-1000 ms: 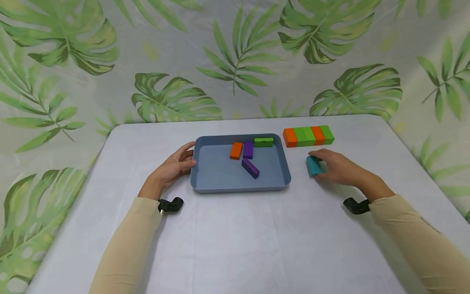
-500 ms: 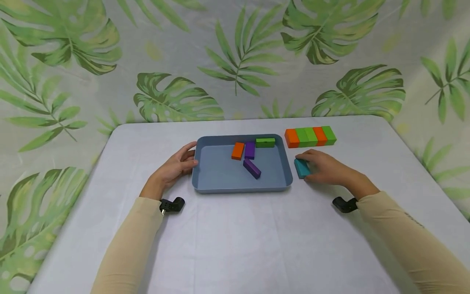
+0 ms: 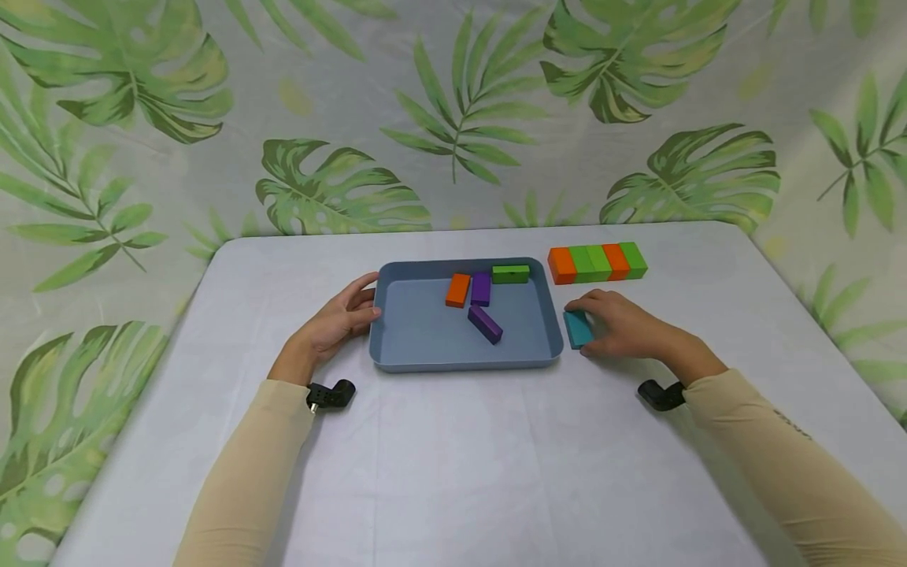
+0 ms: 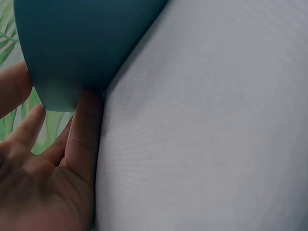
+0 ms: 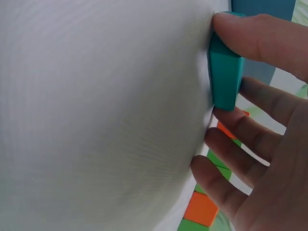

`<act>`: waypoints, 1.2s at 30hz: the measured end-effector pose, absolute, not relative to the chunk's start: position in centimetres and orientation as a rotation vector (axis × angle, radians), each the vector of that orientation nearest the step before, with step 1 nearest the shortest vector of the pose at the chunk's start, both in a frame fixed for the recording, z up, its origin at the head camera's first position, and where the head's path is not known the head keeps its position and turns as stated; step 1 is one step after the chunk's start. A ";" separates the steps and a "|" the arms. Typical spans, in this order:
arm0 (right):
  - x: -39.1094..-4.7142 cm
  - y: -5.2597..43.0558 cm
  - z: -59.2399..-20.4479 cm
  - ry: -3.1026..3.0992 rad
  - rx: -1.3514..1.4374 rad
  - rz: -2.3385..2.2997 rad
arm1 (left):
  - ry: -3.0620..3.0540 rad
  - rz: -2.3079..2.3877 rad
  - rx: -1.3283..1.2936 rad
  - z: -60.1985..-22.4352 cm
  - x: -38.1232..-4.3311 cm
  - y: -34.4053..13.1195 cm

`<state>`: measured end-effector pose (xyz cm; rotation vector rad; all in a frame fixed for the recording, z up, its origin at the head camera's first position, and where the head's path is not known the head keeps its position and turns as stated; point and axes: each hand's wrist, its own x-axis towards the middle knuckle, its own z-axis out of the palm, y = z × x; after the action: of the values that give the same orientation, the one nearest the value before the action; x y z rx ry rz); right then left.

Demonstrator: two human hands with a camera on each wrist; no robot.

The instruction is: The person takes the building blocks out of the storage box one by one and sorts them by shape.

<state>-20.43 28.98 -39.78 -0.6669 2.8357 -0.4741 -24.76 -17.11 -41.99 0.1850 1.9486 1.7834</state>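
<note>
On the table sits a blue-grey tray (image 3: 425,367) with an orange block (image 3: 457,290), two purple blocks (image 3: 485,324) and a green block (image 3: 510,274) inside. My left hand (image 3: 333,319) is at the tray's left end, thumb and fingertips touching its outer wall; the left wrist view shows the hand (image 4: 53,178) low beside the tray wall (image 4: 72,53). Just off the tray's right side, my right hand (image 3: 623,324) pinches a teal block (image 3: 578,329) by its ends. In the right wrist view the teal block (image 5: 226,77) lies between thumb and fingers, against the white cloth.
Behind the right hand, a row of orange and green blocks (image 3: 597,264) stands side by side to the right of the tray's far corner. A white cloth (image 3: 453,457) covers the table, and a leaf-patterned curtain (image 3: 453,118) hangs behind its far edge.
My right hand has moved left with the teal block, bringing it close to the tray's right wall. The left hand and tray stay in place.
</note>
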 end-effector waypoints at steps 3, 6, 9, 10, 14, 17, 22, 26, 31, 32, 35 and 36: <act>-20.4 28.9 -39.8 2.831 -0.664 -0.476 | 1.949 1.785 0.176 -42.0 -24.8 -17.1; -20.5 28.8 -39.9 2.827 -0.656 -0.481 | 1.945 1.789 0.167 -42.0 -24.8 -17.2; -20.5 28.8 -39.9 2.828 -0.645 -0.480 | 1.941 1.793 0.167 -41.9 -24.8 -17.2; -20.5 28.8 -39.9 2.828 -0.641 -0.477 | 1.941 1.794 0.166 -41.8 -24.7 -17.2; -20.4 28.8 -39.7 2.806 -0.615 -0.476 | 1.941 1.792 0.164 -41.8 -24.7 -17.2; -20.2 28.9 -39.1 2.754 -0.593 -0.515 | 1.939 1.791 0.167 -41.9 -24.7 -17.1; -20.1 29.0 -36.9 2.718 -0.618 -0.570 | 1.933 1.791 0.168 -41.8 -24.6 -16.9; -20.1 28.4 -34.4 2.749 -0.707 -0.550 | 1.938 1.781 0.180 -41.8 -24.6 -16.9; -20.5 26.2 -31.8 2.753 -0.748 -0.469 | 1.944 1.777 0.185 -41.7 -24.7 -17.0; -20.6 25.6 -31.5 2.752 -0.757 -0.446 | 1.942 1.779 0.184 -41.6 -24.6 -17.0; -21.1 23.7 -30.9 2.746 -0.813 -0.366 | 1.932 1.790 0.171 -41.5 -24.6 -17.0; -21.2 23.0 -30.8 2.745 -0.833 -0.332 | 1.932 1.789 0.169 -41.5 -24.6 -17.0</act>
<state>-21.24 22.95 -30.80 -0.8326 2.7448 -0.3321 -24.56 -17.05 -41.54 0.1693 1.9318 1.7891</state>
